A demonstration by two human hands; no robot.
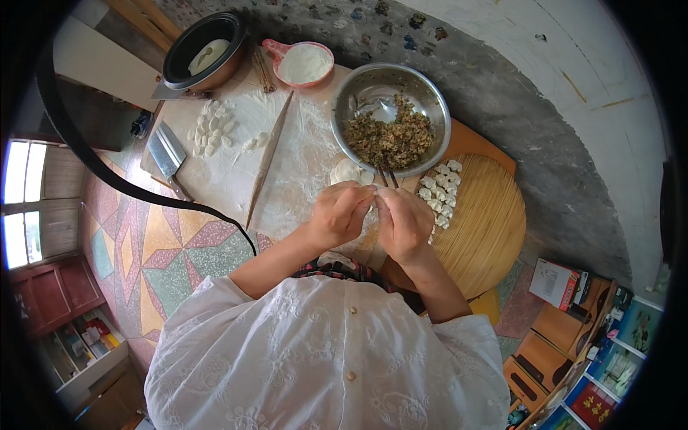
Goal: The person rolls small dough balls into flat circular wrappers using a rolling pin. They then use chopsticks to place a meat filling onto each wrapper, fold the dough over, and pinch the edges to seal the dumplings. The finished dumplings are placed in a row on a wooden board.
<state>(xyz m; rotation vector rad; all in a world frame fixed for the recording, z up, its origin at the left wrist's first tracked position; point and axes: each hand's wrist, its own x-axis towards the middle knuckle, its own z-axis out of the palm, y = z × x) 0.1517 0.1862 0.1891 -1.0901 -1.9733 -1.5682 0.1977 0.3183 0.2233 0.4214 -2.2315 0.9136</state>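
My left hand [342, 216] and my right hand [404, 226] meet fingertip to fingertip above the near edge of the floured board [220, 177]. They pinch a dumpling [376, 187], of which only a pale scrap of dough shows; my fingers hide the rest. Just beyond them is a stack of round dough wrappers [348, 172]. A steel bowl [445, 121] holds chopped filling [395, 137], with chopsticks [388, 177] at its near rim. By my right hand, rows of folded dumplings [442, 194] sit on the left side of a round slatted wooden tray [484, 215].
A tapered wooden rolling pin [270, 158] lies across the board. Left of it are dough pieces [214, 129] and a cleaver [167, 153] at the edge. Behind stand a red scoop of flour [306, 63] and a dark pot [201, 51] with dough inside. A wall [500, 102] borders the right.
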